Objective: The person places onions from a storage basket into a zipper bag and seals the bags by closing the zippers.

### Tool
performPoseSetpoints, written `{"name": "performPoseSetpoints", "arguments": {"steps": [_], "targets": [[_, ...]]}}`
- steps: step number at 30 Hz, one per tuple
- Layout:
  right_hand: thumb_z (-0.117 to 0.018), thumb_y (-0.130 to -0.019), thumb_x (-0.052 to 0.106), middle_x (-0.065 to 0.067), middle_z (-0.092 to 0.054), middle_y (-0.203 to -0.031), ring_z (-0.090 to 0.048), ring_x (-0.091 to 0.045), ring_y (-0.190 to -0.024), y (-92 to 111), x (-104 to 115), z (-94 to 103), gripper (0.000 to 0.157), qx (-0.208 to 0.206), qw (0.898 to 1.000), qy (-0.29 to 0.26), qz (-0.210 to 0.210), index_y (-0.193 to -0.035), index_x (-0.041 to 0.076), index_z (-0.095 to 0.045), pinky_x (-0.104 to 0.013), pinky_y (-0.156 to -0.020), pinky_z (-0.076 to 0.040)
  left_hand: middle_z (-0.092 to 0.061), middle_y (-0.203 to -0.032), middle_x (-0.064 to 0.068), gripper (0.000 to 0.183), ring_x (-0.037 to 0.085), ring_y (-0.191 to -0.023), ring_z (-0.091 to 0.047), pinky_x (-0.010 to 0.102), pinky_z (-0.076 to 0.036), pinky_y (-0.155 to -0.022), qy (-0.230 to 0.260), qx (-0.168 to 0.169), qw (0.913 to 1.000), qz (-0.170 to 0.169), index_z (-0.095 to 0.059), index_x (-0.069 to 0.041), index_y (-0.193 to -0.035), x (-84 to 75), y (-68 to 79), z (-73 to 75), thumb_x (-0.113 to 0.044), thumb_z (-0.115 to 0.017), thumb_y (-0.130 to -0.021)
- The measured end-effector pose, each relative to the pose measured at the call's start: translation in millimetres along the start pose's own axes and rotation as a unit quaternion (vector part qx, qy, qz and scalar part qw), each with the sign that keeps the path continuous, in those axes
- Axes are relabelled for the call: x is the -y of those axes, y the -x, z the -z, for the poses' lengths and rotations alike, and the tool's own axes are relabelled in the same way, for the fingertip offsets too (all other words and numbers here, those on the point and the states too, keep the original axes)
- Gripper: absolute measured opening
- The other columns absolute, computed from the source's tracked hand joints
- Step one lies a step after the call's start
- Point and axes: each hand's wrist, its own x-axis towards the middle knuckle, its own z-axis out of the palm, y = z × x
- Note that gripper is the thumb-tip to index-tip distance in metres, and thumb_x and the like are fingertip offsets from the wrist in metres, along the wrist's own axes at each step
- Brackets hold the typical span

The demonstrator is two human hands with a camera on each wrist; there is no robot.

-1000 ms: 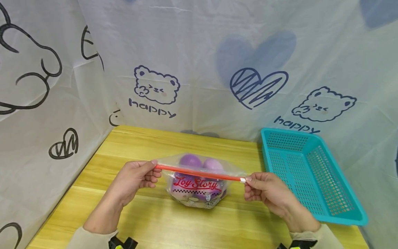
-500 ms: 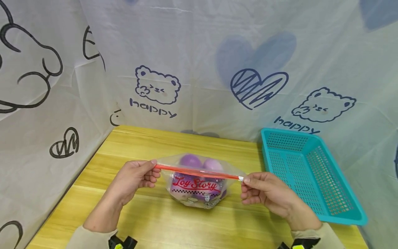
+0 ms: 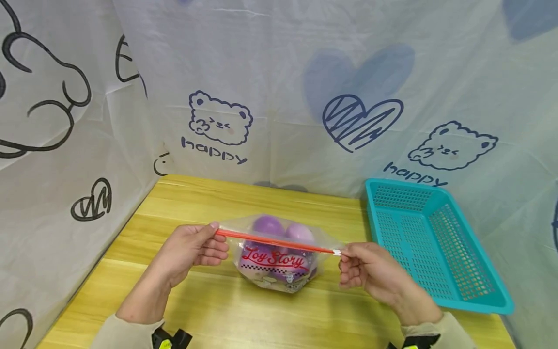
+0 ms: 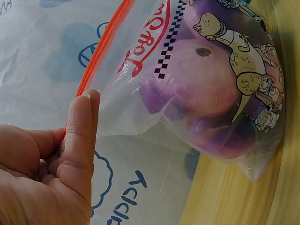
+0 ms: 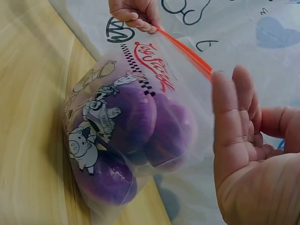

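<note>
A clear zip bag printed with "Toy Story" and cartoon figures stands on the wooden table, its orange-red zip strip stretched level across the top. Several round purple, fruit-like things fill the bag; in the left wrist view one paler, pinkish piece has a dark spot. My left hand pinches the strip's left end between thumb and forefinger. At the other end, my right hand pinches the corner by the white slider. The right fingers hide the slider in the right wrist view.
A turquoise perforated basket stands at the table's right side, just beyond my right hand. The wooden table meets a printed white cloth at its back and left edges.
The right hand and the white slider have shifted very slightly left since the first frame. Bag and left hand stay almost in place.
</note>
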Motion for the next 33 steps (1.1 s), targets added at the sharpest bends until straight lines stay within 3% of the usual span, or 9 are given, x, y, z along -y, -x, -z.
{"name": "performPoseSetpoints", "arguments": {"steps": [5, 15, 23, 26, 33], "targets": [[-0.054, -0.097, 0.024, -0.002, -0.068, -0.082, -0.069, -0.014, -0.071, -1.3, -0.2, 1.1, 0.019, -0.021, 0.999, 0.030, -0.029, -0.096, 0.006, -0.061, -0.029, -0.060, -0.057, -0.071, -0.080, 0.008, 0.048, 0.019, -0.073, -0.072, 0.037, -0.059, -0.071, -0.001, 0.002, 1.0000, 0.001, -0.063, 0.009, -0.100, -2.7, 1.8, 2.1, -0.037, -0.048, -0.101], [-0.063, -0.094, 0.027, -0.004, -0.070, -0.087, -0.071, -0.014, -0.075, -5.4, 1.9, 4.5, 0.024, -0.033, 0.996, 0.068, -0.037, -0.100, 0.004, -0.062, -0.036, -0.069, -0.059, -0.069, -0.075, 0.006, 0.043, 0.017, -0.069, -0.071, 0.034, -0.059, -0.067, 0.004, 0.011, 0.9999, 0.002, -0.062, 0.005, -0.093, -2.8, 2.6, 4.8, -0.036, -0.049, -0.101], [-0.056, -0.097, 0.016, -0.002, -0.071, -0.081, -0.071, -0.014, -0.072, -3.4, -0.9, 1.2, 0.013, -0.005, 1.000, 0.014, 0.001, -0.093, 0.006, -0.063, -0.033, -0.072, -0.059, -0.069, -0.075, 0.006, 0.042, 0.017, -0.068, -0.070, 0.036, -0.059, -0.069, 0.008, 0.007, 0.9999, 0.002, -0.063, 0.005, -0.092, -2.3, 2.6, 4.9, -0.035, -0.050, -0.101], [-0.054, -0.098, 0.019, 0.000, -0.068, -0.078, -0.067, -0.010, -0.065, -3.2, -0.7, -2.1, 0.016, -0.017, 1.000, 0.006, 0.008, -0.093, 0.007, -0.063, -0.028, -0.065, -0.058, -0.069, -0.075, 0.007, 0.043, 0.017, -0.067, -0.070, 0.035, -0.059, -0.068, 0.008, 0.004, 1.0000, -0.002, -0.063, 0.004, -0.092, -2.4, 2.2, 4.2, -0.035, -0.050, -0.101], [-0.057, -0.097, 0.025, 0.003, -0.061, -0.073, -0.056, -0.003, -0.054, -3.3, -0.5, -3.2, 0.020, -0.042, 0.999, 0.011, -0.023, -0.095, 0.006, -0.061, -0.018, -0.050, -0.047, -0.068, -0.072, 0.006, 0.043, 0.017, -0.065, -0.069, 0.035, -0.059, -0.065, 0.003, -0.003, 1.0000, -0.001, -0.062, 0.003, -0.089, -0.9, 1.6, 2.9, -0.036, -0.047, -0.102]]}}
